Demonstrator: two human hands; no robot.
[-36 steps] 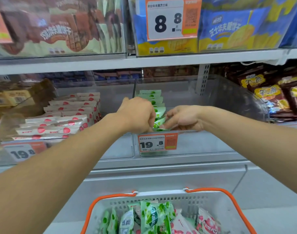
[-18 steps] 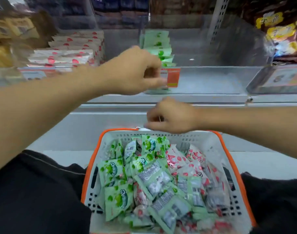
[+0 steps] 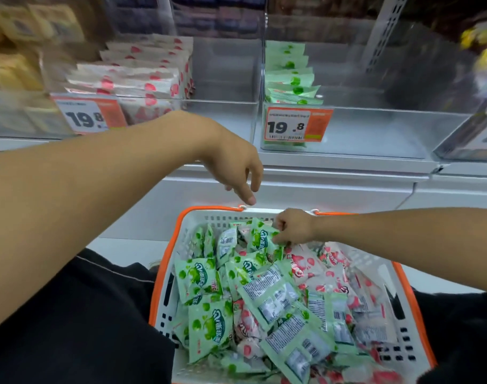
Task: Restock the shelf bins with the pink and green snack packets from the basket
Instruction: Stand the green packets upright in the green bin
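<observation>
A white basket with an orange rim (image 3: 164,261) sits low in front of me, full of green snack packets (image 3: 206,328) and pink snack packets (image 3: 331,261). My right hand (image 3: 292,227) is inside the basket at its far edge, fingers curled and pinching a green packet (image 3: 260,236). My left hand (image 3: 236,167) hangs above the basket's far rim, fingers loosely pointing down, holding nothing. On the shelf, a clear bin holds a row of pink packets (image 3: 142,76). The clear bin to its right holds a short row of green packets (image 3: 289,79).
Orange price tags reading 19.8 hang on the front of the pink bin (image 3: 90,117) and the green bin (image 3: 297,126). Most of the green bin (image 3: 375,126) to the right of its row shows bare floor. Other snack bags fill neighbouring bins left and right.
My view has tilted down from the shelf to the basket. Both hands left the green bin; the right hand dropped into the basket onto a green packet, and the left lowered with fingers loosened.
</observation>
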